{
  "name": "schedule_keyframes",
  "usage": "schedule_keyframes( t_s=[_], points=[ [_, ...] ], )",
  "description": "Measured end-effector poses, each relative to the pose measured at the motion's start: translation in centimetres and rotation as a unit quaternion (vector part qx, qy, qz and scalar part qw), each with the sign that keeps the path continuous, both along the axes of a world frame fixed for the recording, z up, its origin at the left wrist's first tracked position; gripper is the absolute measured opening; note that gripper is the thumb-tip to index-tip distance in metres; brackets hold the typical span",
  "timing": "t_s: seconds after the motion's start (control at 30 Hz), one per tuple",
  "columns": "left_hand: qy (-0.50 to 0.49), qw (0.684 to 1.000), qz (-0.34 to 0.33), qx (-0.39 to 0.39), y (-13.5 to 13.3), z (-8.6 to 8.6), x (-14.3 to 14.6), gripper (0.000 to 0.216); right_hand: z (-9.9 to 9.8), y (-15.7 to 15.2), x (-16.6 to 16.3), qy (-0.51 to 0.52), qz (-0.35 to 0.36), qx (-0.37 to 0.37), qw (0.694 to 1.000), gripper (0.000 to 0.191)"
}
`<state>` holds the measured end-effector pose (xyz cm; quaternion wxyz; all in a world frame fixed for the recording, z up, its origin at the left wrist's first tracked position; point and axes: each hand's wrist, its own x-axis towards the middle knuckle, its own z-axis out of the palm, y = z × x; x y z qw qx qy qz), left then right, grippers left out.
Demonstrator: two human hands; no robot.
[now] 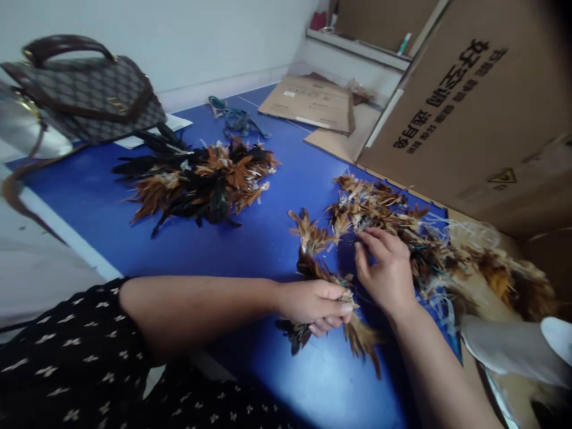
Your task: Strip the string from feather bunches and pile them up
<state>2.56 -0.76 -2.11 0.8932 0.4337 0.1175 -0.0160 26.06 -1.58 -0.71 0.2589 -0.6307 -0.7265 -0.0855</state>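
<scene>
My left hand (319, 307) is closed around a bunch of brown and dark feathers (364, 345), with feather ends sticking out above and below the fist. A small brown feather tuft (308, 229) lies just beyond it. Thumb and fingertips nearly together, my right hand (386, 268) pinches at the near edge of a long heap of brown feathers (375, 202). Its fingertips touch a pale, fluffy part of a feather bunch there. Farther left on the blue table (179, 256) lies another heap of black and rust-brown feathers (214, 179).
A patterned handbag (98, 101) stands at the back left, its strap hanging over the table edge. Dark teal ribbon (239, 119) and a flat cardboard piece (313, 104) lie at the back. A large cardboard box (482, 119) rises on the right, near a grey-white cylinder (504, 348).
</scene>
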Motion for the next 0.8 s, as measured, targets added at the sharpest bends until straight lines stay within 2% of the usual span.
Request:
schedule_keyframes(
  t_s=[0.07, 0.17, 0.27, 0.37, 0.47, 0.57, 0.67, 0.8],
  points=[
    [0.01, 1.0, -0.002, -0.001, 0.0, 0.1, 0.0, 0.068, 0.3, -0.4, 1.7, 0.005, -0.058, 0.007, 0.998, 0.042],
    [0.022, 1.0, -0.003, 0.0, -0.1, 0.2, -0.1, 0.067, -1.1, -0.7, 3.1, 0.027, -0.108, -0.005, 0.994, 0.058],
    [0.027, 1.0, 0.001, 0.0, -0.1, 0.2, -0.1, 0.068, -3.2, -0.5, 2.0, 0.06, -0.079, -0.031, 0.995, 0.066],
    [0.029, 1.0, 0.002, 0.005, -0.1, 0.3, 0.0, 0.067, -3.9, -0.3, -0.8, 0.088, -0.009, -0.036, 0.995, 0.063],
    [0.026, 1.0, 0.0, 0.011, -0.1, 0.4, 0.0, 0.066, -2.7, -0.6, -3.1, 0.109, 0.058, -0.018, 0.992, 0.054],
    [0.025, 1.0, -0.002, 0.014, -0.1, 0.3, 0.0, 0.066, -1.0, -0.9, -3.5, 0.116, 0.083, 0.01, 0.99, 0.043],
    [0.02, 1.0, -0.004, 0.014, -0.1, 0.1, 0.0, 0.065, 0.3, -0.8, -1.4, 0.105, 0.039, 0.041, 0.993, 0.036],
    [0.022, 1.0, -0.006, 0.011, -0.1, -0.3, -0.1, 0.057, 1.5, -0.5, 4.5, 0.05, -0.072, 0.044, 0.995, 0.037]
  ],
)
